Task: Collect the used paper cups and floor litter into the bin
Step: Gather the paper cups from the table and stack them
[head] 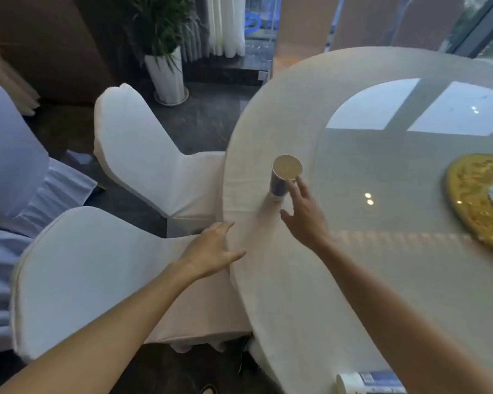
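Blue cup point(279, 186) upright, rt hand point(302, 214) touching.

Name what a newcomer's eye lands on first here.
Probably the upright blue paper cup near the round table's left edge, with the right hand open, fingertips at its rim. Next, the left hand spread on the table edge beside white-covered chairs. A second cup lies at the bottom edge.

Soft, dim daylight enters from windows point(475, 27) at the top right. The glass worktop point(410, 177) mirrors pale window panes and two small lamp glints. The dark floor point(199, 120) lies in shade. The whole picture is slightly blurred, and straight lines bend near the edges.
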